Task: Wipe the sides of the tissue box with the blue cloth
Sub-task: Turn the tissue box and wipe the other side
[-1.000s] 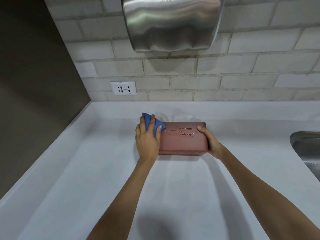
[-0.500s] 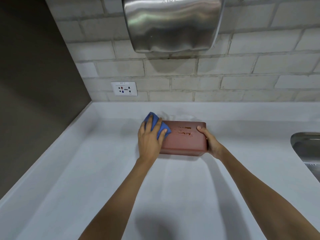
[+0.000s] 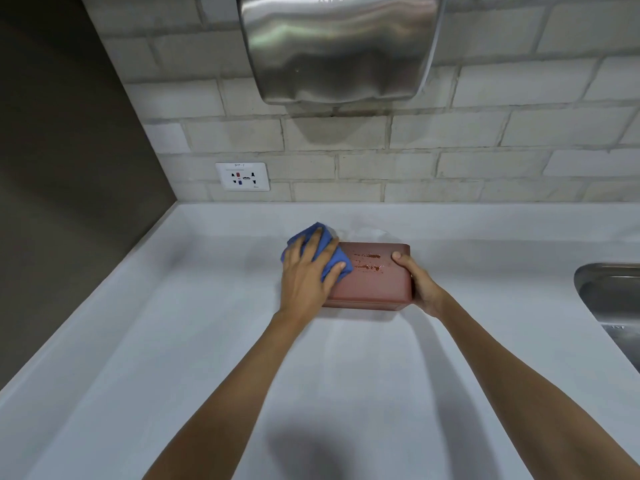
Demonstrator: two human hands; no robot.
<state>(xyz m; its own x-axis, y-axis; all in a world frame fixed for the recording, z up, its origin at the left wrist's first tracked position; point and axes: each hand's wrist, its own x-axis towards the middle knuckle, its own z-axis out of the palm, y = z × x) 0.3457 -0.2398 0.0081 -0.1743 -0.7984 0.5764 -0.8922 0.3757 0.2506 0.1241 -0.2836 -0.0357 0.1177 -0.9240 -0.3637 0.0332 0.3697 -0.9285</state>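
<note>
tissue box [image 3: 372, 282] sits on the bench [image 3: 207, 341], braced by your right hand [image 3: 420, 289]; your left hand [image 3: 306, 275], pressing the blue cloth [image 3: 332, 261], has slid from the left end onto its front face.

Both forearms bare, no sleeves. Left hand [image 3: 304, 278], right hand [image 3: 420, 289]: bare, ungloved.

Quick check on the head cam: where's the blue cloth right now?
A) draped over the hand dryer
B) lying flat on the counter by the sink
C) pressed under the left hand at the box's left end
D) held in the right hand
C: the blue cloth is bunched under the left hand against the left end of the tissue box, while the right hand only braces the box's right end.
</note>
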